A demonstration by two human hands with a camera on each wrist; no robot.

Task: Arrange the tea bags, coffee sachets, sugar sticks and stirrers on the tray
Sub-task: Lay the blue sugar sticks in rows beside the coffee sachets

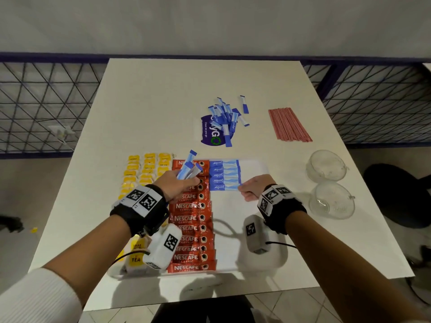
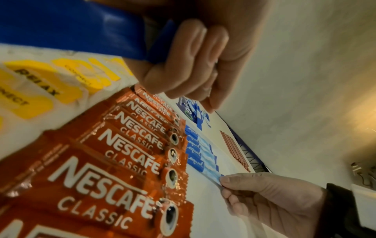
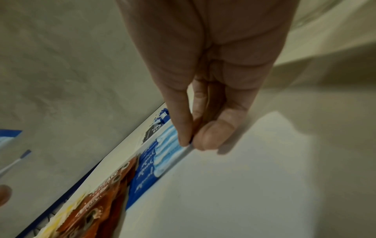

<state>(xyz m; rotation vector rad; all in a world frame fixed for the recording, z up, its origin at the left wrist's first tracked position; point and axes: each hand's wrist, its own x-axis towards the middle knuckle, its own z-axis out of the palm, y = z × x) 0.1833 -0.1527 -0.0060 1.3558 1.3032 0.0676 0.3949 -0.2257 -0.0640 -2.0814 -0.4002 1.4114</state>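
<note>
Head view looks down on a white table [image 1: 163,108] where a white tray [image 1: 233,229] lies near the front edge. On the tray, yellow tea bags [image 1: 149,169] fill the left side in columns, and beside them red coffee sachets [image 1: 189,229] marked Nescafe Classic run in one overlapping column from the far edge to the near edge. Just right of the sachets' far end, blue sugar sticks [image 1: 225,174] marked Equal lie side by side in a short column, each pointing left to right. The right hand [image 1: 253,188] pinches the right end of the nearest stick [image 1: 225,187] between thumb and forefinger, the stick lying flat at the bottom of that column; the right wrist view shows the thumb pad [image 3: 211,136] and the forefinger closed on the stick's end, low against the tray. The left hand [image 1: 177,185] hovers above the sachet column with its fingers curled round a fanned bundle of sugar sticks [image 1: 189,169] that stick up and away from the person. Farther back on the table, a loose pile of sugar sticks [image 1: 225,117] lies partly on a dark blue sticker [image 1: 207,134], and a flat bunch of red stirrers [image 1: 289,124] lies well to the right of that pile. Two clear glass bowls [image 1: 326,165] stand off the tray near the table's right edge, one behind the other.
</note>
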